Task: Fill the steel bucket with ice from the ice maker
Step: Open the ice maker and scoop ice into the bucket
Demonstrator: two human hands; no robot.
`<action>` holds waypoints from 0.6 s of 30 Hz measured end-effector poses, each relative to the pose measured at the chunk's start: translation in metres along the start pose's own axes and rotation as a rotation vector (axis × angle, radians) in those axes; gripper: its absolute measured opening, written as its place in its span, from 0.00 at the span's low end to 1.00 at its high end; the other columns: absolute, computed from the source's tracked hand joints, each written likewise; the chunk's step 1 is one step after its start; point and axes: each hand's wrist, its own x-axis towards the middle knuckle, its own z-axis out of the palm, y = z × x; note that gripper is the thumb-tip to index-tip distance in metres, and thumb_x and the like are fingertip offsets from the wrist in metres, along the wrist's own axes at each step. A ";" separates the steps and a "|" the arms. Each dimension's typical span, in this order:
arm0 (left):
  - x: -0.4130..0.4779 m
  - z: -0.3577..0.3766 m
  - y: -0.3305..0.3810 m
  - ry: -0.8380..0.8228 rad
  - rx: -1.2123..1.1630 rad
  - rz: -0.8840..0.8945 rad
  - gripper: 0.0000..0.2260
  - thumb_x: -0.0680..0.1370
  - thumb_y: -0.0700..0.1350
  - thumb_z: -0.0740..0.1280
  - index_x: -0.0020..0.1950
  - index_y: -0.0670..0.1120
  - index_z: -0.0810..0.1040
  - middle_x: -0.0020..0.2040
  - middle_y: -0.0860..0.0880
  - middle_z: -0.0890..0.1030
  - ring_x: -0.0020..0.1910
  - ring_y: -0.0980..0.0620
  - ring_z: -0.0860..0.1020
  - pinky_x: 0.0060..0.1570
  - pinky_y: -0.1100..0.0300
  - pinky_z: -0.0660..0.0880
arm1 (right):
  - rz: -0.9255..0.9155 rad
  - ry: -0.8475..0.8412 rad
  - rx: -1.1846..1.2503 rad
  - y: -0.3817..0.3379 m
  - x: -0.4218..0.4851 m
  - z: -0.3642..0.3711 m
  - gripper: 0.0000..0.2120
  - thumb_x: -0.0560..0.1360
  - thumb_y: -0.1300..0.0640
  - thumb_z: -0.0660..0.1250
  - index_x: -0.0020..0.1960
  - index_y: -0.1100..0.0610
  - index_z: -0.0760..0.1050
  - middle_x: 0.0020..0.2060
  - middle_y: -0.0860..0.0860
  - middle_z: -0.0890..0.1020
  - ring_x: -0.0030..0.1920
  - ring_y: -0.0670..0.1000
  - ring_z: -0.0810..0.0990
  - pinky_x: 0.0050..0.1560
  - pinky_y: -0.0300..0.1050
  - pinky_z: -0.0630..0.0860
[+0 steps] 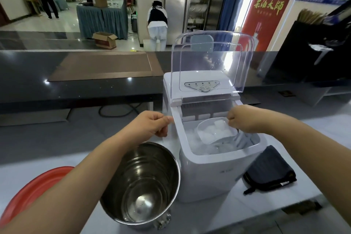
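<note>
A white ice maker (207,176) stands on the counter with its clear lid (210,62) raised. Inside its bin lies loose ice. My right hand (245,118) pinches the handle of a clear plastic scoop (214,133) that holds several ice cubes, just above the bin. My left hand (152,122) rests with curled fingers against the left edge of the ice maker's opening. The steel bucket (144,186) stands close to the machine's left side, below my left forearm; its inside looks bare apart from a few drops.
A folded dark cloth (269,171) lies right of the ice maker. A red round lid or tray (32,190) sits at the left front. A black raised counter (81,74) runs behind. People and tables fill the far room.
</note>
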 end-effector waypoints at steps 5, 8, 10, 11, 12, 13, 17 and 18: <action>-0.011 -0.011 -0.001 0.031 -0.042 0.038 0.15 0.79 0.47 0.63 0.36 0.39 0.78 0.29 0.50 0.78 0.31 0.56 0.78 0.36 0.69 0.76 | 0.064 0.051 0.051 -0.005 -0.014 0.001 0.14 0.79 0.61 0.56 0.35 0.59 0.70 0.33 0.51 0.72 0.31 0.48 0.67 0.31 0.39 0.64; -0.015 -0.016 -0.005 0.040 -0.055 0.035 0.15 0.79 0.47 0.63 0.37 0.39 0.78 0.30 0.49 0.78 0.32 0.55 0.78 0.39 0.65 0.77 | 0.087 0.071 0.091 -0.010 -0.027 -0.003 0.15 0.79 0.62 0.56 0.34 0.59 0.71 0.31 0.50 0.72 0.31 0.48 0.68 0.30 0.39 0.65; -0.017 -0.020 -0.010 0.030 -0.062 0.027 0.15 0.79 0.46 0.64 0.36 0.40 0.78 0.30 0.49 0.79 0.33 0.53 0.78 0.43 0.58 0.78 | 0.086 0.091 0.142 -0.016 -0.037 -0.006 0.14 0.78 0.62 0.57 0.38 0.62 0.76 0.30 0.50 0.74 0.31 0.48 0.68 0.32 0.40 0.66; -0.018 -0.023 -0.013 0.026 -0.065 0.020 0.15 0.79 0.46 0.64 0.35 0.41 0.79 0.30 0.49 0.79 0.34 0.51 0.78 0.46 0.54 0.78 | 0.081 0.101 0.170 -0.019 -0.042 -0.008 0.14 0.78 0.61 0.57 0.40 0.63 0.78 0.29 0.49 0.75 0.29 0.47 0.68 0.32 0.40 0.66; -0.019 -0.026 -0.016 0.024 -0.067 0.014 0.14 0.78 0.46 0.65 0.34 0.42 0.79 0.30 0.49 0.79 0.35 0.50 0.78 0.47 0.52 0.78 | 0.074 0.107 0.196 -0.024 -0.047 -0.009 0.14 0.78 0.61 0.58 0.39 0.63 0.77 0.29 0.48 0.75 0.28 0.47 0.67 0.31 0.39 0.65; -0.021 -0.029 -0.018 0.024 -0.068 0.009 0.14 0.78 0.46 0.65 0.34 0.43 0.79 0.30 0.49 0.80 0.36 0.49 0.78 0.48 0.51 0.78 | 0.063 0.109 0.216 -0.031 -0.054 -0.009 0.14 0.78 0.60 0.58 0.38 0.62 0.76 0.28 0.48 0.75 0.27 0.46 0.66 0.30 0.38 0.64; -0.029 -0.043 -0.027 0.068 -0.076 -0.003 0.12 0.78 0.45 0.66 0.35 0.44 0.79 0.32 0.48 0.80 0.37 0.49 0.78 0.46 0.54 0.78 | 0.019 0.092 0.255 -0.061 -0.074 -0.006 0.13 0.76 0.60 0.58 0.35 0.60 0.74 0.27 0.48 0.75 0.25 0.47 0.63 0.26 0.38 0.61; -0.030 -0.047 -0.030 0.077 -0.074 -0.007 0.11 0.77 0.45 0.67 0.35 0.44 0.79 0.32 0.48 0.80 0.37 0.50 0.78 0.45 0.55 0.77 | 0.007 0.087 0.265 -0.070 -0.079 -0.004 0.13 0.76 0.61 0.58 0.35 0.60 0.75 0.28 0.48 0.76 0.25 0.48 0.63 0.25 0.38 0.61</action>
